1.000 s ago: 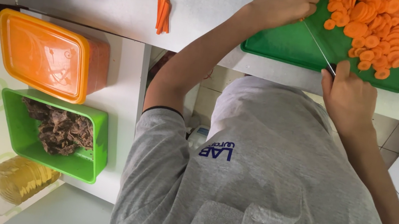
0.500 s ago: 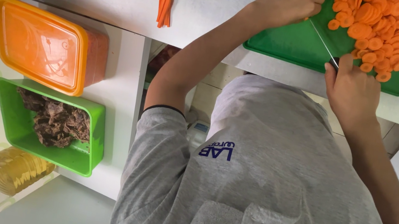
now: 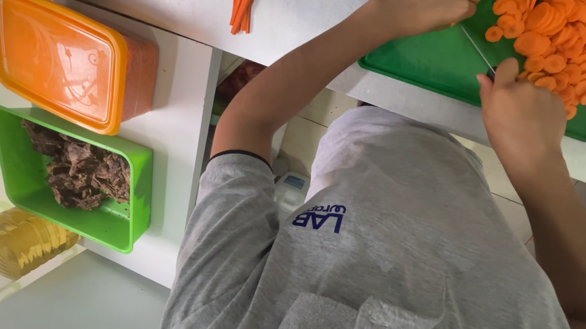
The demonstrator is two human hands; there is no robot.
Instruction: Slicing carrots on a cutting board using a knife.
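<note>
My right hand (image 3: 519, 115) grips a knife whose thin blade (image 3: 477, 49) lies across a green cutting board (image 3: 422, 59) on the white counter. My left hand (image 3: 423, 0) rests on the board at the blade's far end, fingers curled; what it holds down is hidden. A heap of round orange carrot slices (image 3: 569, 32) covers the board's right part, just beyond my right hand. My grey T-shirt fills the lower frame.
A few carrot sticks (image 3: 242, 1) lie on the counter left of the board. On a lower white surface at left stand an orange lidded container (image 3: 57, 58), a green tub (image 3: 135, 186) of dark brown shreds and a bottle of yellow oil (image 3: 1, 250).
My right hand with the knife has edged slightly towards the carrot heap. The view has shifted a little, so the containers sit higher in the frame.
</note>
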